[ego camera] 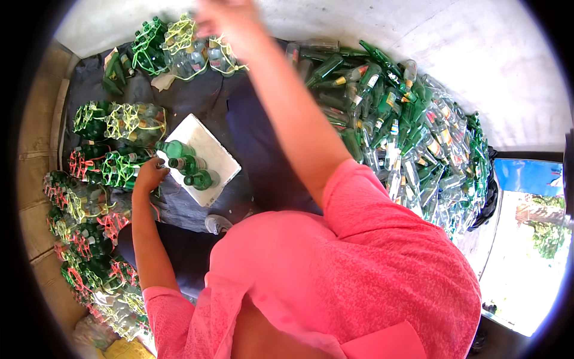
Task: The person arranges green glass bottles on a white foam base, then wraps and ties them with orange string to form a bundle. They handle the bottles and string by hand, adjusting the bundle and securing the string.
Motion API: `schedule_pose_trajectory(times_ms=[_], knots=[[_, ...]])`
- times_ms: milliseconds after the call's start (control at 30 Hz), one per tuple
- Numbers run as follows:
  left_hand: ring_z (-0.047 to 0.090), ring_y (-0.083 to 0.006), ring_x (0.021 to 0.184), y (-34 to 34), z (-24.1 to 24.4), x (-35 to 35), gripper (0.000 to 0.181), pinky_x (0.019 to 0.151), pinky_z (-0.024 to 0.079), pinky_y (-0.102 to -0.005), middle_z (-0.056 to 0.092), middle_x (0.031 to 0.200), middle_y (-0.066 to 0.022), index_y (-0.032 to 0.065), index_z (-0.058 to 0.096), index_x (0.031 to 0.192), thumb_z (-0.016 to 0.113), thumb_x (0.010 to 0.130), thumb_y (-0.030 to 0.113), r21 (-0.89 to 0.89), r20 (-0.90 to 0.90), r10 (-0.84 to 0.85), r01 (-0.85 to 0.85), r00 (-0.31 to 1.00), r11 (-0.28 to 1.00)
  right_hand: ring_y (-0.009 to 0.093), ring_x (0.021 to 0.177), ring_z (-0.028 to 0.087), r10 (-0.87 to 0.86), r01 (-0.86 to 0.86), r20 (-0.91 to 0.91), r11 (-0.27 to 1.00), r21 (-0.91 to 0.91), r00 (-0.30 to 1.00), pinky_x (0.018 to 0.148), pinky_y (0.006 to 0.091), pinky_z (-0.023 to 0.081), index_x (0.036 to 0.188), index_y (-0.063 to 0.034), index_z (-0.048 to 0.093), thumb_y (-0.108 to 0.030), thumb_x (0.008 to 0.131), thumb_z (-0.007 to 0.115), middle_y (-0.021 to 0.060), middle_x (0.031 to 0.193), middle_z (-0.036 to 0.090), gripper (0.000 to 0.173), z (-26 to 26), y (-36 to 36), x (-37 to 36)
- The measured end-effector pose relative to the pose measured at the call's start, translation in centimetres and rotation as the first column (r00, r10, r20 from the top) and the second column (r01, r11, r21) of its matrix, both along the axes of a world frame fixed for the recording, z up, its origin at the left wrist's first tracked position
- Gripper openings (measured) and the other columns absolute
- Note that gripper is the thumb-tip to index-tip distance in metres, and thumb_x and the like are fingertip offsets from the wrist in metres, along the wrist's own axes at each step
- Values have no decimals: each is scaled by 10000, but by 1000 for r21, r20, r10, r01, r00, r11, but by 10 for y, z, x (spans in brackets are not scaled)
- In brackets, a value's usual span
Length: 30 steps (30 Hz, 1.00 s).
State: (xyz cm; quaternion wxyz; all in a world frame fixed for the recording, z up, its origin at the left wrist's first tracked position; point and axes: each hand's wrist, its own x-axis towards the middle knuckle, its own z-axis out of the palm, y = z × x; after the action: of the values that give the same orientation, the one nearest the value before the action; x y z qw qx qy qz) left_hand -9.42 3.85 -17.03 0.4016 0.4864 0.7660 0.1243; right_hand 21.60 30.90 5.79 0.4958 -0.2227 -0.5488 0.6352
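Three green glass bottles (pixel 193 165) stand side by side on a white board (pixel 217 146) on the dark floor in front of me. My left hand (pixel 152 174) is at the board's left edge, its fingers curled close to the bottle necks. Whether it grips anything there is unclear. My right hand (pixel 228 20) is raised and stretched far forward, blurred at the top of the view. It overlaps the tied clear bottles (pixel 186 56) by the far wall, and its fingers are too blurred to show a hold.
A large heap of loose green and clear bottles (pixel 385 112) lies to the right. Bundles tied with yellow, green and red cord (pixel 134 121) line the left side. A pale wall (pixel 430 27) closes the far side. Daylight enters through an opening (pixel 529 247) at right.
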Motion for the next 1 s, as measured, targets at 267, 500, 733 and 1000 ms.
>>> schedule_pose_trajectory(times_ms=[267, 500, 733, 1000], knots=[[648, -211, 597, 1, 15, -14, 124, 579, 508, -337, 674, 682, -112, -46, 694, 772, 649, 775, 69, -25, 40, -54, 55, 998, 998, 109, 541, 519, -606, 761, 532, 638, -119, 592, 484, 272, 415, 912, -2, 663, -154, 910, 641, 39, 680, 585, 153, -186, -71, 308], [601, -175, 578, 0, 19, -19, 112, 552, 456, -317, 630, 618, -101, -24, 625, 682, 591, 749, 59, 89, 80, 12, -20, 997, 996, 223, 741, 695, 2, 127, 584, 977, 174, -811, 562, 413, 539, 909, -105, 734, -244, 815, 713, 71, 913, 721, 170, -372, -246, 536], [652, -205, 616, 0, 13, -13, 100, 578, 495, -322, 667, 675, -126, -29, 634, 728, 559, 760, 29, 21, 145, 32, -36, 989, 999, 206, 634, 584, -151, 969, 958, 3, -246, 244, 505, 381, 456, 932, -49, 634, -87, 850, 634, 82, 802, 597, 91, -417, -294, 500], [656, -199, 609, -3, 9, -11, 97, 576, 503, -322, 670, 668, -115, -23, 646, 744, 580, 776, 39, 1, 87, 18, -18, 996, 1000, 196, 558, 518, 98, 946, 960, 168, -276, 263, 458, 361, 413, 902, -29, 583, -38, 833, 669, 84, 719, 539, 111, -451, -239, 512]])
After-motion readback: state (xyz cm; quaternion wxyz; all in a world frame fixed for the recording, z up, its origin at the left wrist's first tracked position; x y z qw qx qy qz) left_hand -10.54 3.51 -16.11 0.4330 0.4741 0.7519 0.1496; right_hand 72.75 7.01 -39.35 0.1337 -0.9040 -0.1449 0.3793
